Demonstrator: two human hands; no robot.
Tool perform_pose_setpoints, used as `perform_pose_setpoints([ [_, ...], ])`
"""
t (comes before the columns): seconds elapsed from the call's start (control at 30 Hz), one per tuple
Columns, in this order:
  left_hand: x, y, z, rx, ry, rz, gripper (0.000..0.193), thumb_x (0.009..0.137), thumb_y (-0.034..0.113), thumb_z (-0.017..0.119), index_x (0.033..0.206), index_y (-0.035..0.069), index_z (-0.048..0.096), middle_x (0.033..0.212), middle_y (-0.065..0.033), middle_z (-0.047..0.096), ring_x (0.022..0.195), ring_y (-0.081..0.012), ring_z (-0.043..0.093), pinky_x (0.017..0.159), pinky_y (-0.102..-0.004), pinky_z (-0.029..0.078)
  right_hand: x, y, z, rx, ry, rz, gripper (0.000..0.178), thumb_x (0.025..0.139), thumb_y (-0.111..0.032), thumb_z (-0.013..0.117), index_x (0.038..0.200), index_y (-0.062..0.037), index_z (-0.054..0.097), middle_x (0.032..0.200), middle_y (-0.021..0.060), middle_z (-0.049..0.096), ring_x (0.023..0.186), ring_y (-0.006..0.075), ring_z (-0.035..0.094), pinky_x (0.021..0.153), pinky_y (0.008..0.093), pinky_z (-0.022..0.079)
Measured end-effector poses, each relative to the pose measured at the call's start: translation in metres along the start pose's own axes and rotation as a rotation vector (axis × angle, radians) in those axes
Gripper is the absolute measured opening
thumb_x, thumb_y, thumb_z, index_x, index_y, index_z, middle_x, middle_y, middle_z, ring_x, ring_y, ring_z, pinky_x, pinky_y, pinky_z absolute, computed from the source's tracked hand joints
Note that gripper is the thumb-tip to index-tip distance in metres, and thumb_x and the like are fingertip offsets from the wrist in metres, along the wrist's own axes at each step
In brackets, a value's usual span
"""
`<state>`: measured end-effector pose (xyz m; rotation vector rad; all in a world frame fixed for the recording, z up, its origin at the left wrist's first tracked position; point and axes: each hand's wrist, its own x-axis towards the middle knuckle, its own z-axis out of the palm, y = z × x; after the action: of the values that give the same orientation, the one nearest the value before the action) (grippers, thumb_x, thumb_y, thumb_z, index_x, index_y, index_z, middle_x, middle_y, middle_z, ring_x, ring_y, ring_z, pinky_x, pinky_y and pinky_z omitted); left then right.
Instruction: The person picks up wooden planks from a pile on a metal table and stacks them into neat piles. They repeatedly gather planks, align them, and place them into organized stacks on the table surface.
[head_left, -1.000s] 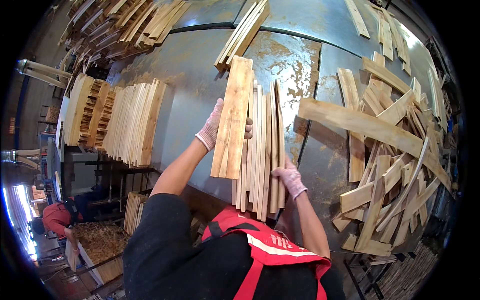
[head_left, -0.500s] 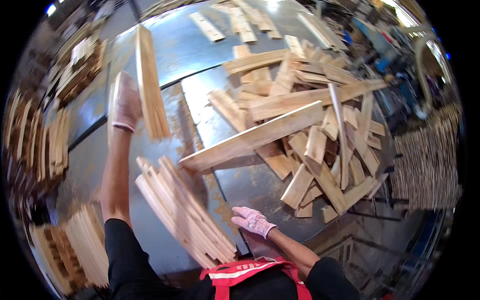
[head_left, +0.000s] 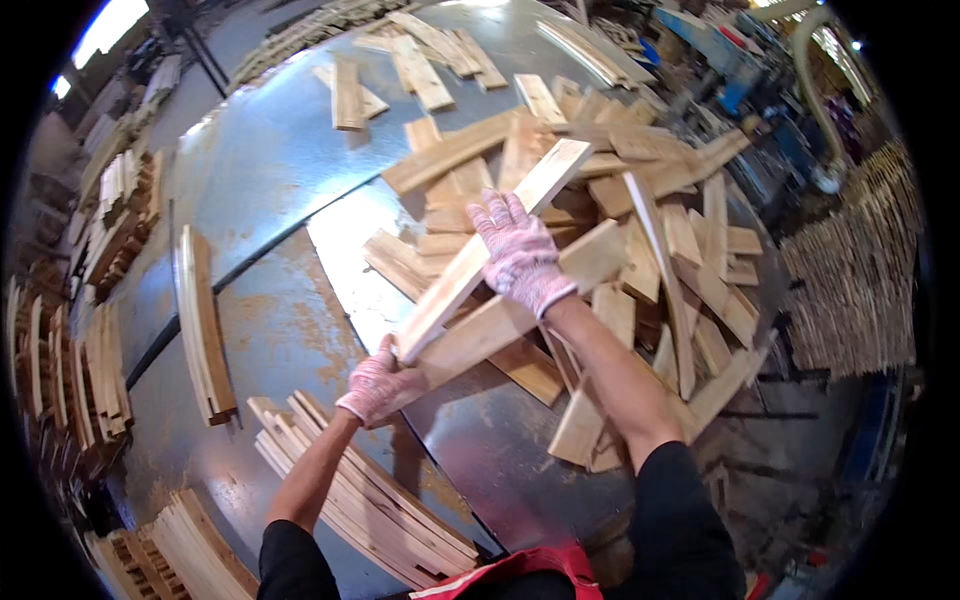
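Lying nearest, beside the left forearm (head_left: 313, 475), is a row of boards (head_left: 370, 510). Beyond it the gloved left hand (head_left: 379, 386) is clamped on the near end of a pale board (head_left: 562, 170), slanting away rightward above a second board (head_left: 478, 338). The right arm (head_left: 622, 375) extends farther, its hand (head_left: 524, 255) palm-down across the pale board, fingers straight; whether they grip, I cannot tell. Behind lies a jumbled pile (head_left: 722, 300).

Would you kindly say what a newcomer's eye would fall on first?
Probably the jumbled heap of wooden boards, right of centre on the metal table. Next, mid-picture, come the gloved left hand and right hand on a pale board, then the aligned boards at lower centre-left.
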<state>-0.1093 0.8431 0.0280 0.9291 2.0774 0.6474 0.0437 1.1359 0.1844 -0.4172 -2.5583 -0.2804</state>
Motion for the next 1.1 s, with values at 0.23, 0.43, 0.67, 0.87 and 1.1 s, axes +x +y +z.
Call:
perform_pose_setpoints([
  [0.23, -0.078, 0.1, -0.098, 0.195, 0.183, 0.039, 0.051, 0.084, 0.03, 0.078, 0.127, 0.008, 0.062, 0.093, -0.0136, 0.074, 0.085, -0.0214, 0.071, 0.076, -0.035, 0.056, 0.055, 0.037, 0.0, -0.189, -0.59, -0.203, 0.023, 0.088, -0.019, 0.061, 0.108, -0.0139, 0.072, 0.105, 0.0102, 0.073, 0.104, 0.029, 0.069, 0.087, 0.0444, 0.054],
  [0.43, -0.233, 0.045, -0.157, -0.193, 0.373, -0.023, 0.028, 0.089, 0.01, 0.074, 0.115, 0.0, 0.069, 0.101, -0.0093, 0.075, 0.09, -0.0131, 0.068, 0.084, -0.0301, 0.057, 0.038, 0.026, -0.055, -0.153, -0.307, -0.208, 0.008, 0.086, -0.021, 0.065, 0.091, -0.0148, 0.065, 0.087, 0.0082, 0.071, 0.087, 0.0271, 0.07, 0.075, 0.0431, 0.051],
  [0.67, -0.438, -0.041, -0.054, -0.362, 0.847, -0.5, 0.019, 0.093, 0.013, 0.065, 0.105, -0.002, 0.067, 0.09, -0.0029, 0.068, 0.083, -0.0109, 0.06, 0.077, -0.0274, 0.05, -0.031, -0.113, -0.114, 0.522, -0.401, 0.14, 0.026, 0.093, -0.034, 0.072, 0.092, -0.0088, 0.063, 0.077, 0.0136, 0.063, 0.07, 0.0288, 0.063, 0.066, 0.0417, 0.053],
  [0.87, -0.471, -0.092, 0.134, -0.474, 1.216, -0.626, 0.021, 0.101, 0.014, 0.061, 0.111, -0.004, 0.06, 0.095, -0.0069, 0.064, 0.084, -0.0149, 0.056, 0.077, -0.0307, 0.05, -0.214, -0.293, -0.056, 0.417, -0.912, -0.021, 0.025, 0.099, -0.031, 0.056, 0.099, -0.0114, 0.071, 0.088, 0.0142, 0.072, 0.084, 0.0309, 0.072, 0.072, 0.0422, 0.06],
  [1.1, -0.453, -0.101, 0.195, -0.176, 0.987, -0.567, 0.046, 0.103, 0.025, 0.057, 0.14, -0.003, 0.054, 0.119, -0.023, 0.07, 0.108, -0.0353, 0.068, 0.096, -0.0406, 0.051, -0.254, -0.239, -0.016, 0.76, -0.461, 0.262, 0.044, 0.095, -0.034, 0.066, 0.122, -0.0003, 0.068, 0.124, 0.0217, 0.069, 0.119, 0.0354, 0.065, 0.106, 0.0445, 0.049],
])
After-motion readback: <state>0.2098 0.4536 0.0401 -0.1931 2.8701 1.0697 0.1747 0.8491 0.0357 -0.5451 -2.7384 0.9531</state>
